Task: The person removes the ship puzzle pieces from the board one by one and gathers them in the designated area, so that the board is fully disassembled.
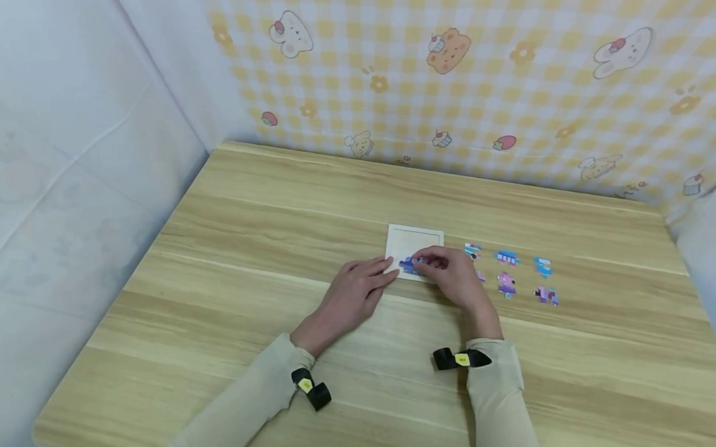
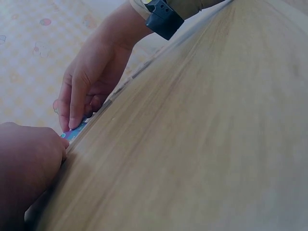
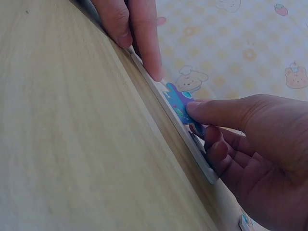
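Note:
A small square puzzle tray [image 1: 414, 241] with a white rim lies on the table. My left hand [image 1: 357, 290] rests extended fingers on the tray's left edge. Over the tray's lower part, my right hand [image 1: 459, 279] pinches a blue and purple puzzle piece [image 1: 408, 266] between thumb and fingers. The right wrist view shows the thumb on top of this piece [image 3: 177, 103], which lies against the tray near its border. Part of the piece and the tray's lower right corner are hidden by the right hand.
To the right of the tray lie several loose puzzle pieces in two rows, among them a blue one [image 1: 506, 258], a pink one [image 1: 506, 284] and a purple one [image 1: 547, 296]. The wooden table [image 1: 246, 254] meets a yellow checked wall covering [image 1: 401, 110] at the back.

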Demonstrator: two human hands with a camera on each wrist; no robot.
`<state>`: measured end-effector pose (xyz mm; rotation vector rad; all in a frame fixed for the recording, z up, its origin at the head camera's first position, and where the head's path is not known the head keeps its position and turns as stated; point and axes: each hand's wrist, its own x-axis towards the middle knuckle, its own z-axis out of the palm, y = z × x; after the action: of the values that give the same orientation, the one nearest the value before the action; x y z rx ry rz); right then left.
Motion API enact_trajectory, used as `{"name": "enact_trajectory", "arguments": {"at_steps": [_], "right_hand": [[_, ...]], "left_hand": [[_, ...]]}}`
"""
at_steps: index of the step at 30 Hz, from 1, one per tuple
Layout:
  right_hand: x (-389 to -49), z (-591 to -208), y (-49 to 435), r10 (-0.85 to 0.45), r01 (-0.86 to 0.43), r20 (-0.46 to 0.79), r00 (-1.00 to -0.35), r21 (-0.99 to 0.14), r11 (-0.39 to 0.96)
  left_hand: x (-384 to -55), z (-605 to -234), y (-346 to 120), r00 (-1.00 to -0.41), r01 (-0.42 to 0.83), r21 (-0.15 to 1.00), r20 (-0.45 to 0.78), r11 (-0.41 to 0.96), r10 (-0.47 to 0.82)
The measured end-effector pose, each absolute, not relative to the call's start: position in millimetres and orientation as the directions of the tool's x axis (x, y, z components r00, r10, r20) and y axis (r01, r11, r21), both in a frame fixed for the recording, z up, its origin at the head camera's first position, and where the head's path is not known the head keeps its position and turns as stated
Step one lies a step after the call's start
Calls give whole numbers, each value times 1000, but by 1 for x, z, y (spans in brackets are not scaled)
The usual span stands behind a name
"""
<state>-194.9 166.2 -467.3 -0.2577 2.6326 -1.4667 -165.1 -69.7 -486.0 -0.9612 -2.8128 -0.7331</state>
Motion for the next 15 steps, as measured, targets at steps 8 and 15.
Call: {"name": "enact_trajectory", "arguments": {"at_steps": [8,15], "right_hand": [[-195,-469,166,-202,-94,-15,-979,-847,523],[-195,-470,166,-201,-97,-11,-980,-849,520]], "left_hand": [[-164,-490,-69,-794,605,396,239,690,559],[-164,-491,-68,-801,593,378,182,711,570]]}}
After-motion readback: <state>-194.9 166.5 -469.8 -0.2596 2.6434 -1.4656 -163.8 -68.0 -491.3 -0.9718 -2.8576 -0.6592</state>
